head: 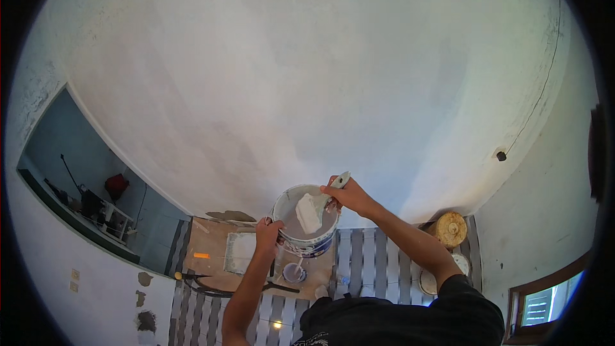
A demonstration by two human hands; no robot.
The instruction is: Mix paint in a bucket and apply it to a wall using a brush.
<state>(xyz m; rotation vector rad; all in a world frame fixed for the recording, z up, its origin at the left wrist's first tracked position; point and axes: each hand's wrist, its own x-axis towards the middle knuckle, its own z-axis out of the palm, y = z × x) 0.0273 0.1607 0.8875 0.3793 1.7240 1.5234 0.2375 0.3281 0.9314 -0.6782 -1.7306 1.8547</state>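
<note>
My left hand (270,236) grips the near left rim of a white paint bucket (312,249) with blue markings, holding it up in front of the wall. Pale liquid, perhaps paint, shows inside. With my right hand (350,198) I hold a wide paintbrush (308,214) by its handle, over the bucket's mouth. Its bristles are coated white and point down to the left; whether they touch the liquid cannot be seen. Behind the bucket rises a white wall (288,81) with uneven greyish patches.
Below lies a brown sheet (206,240) with a rectangular tray (239,250), a small tub with a stick (294,274) and an orange object (201,255). Black tubing or cable (211,291) lies beside it. Several buckets (450,229) stand at right. An opening (96,192) is at left.
</note>
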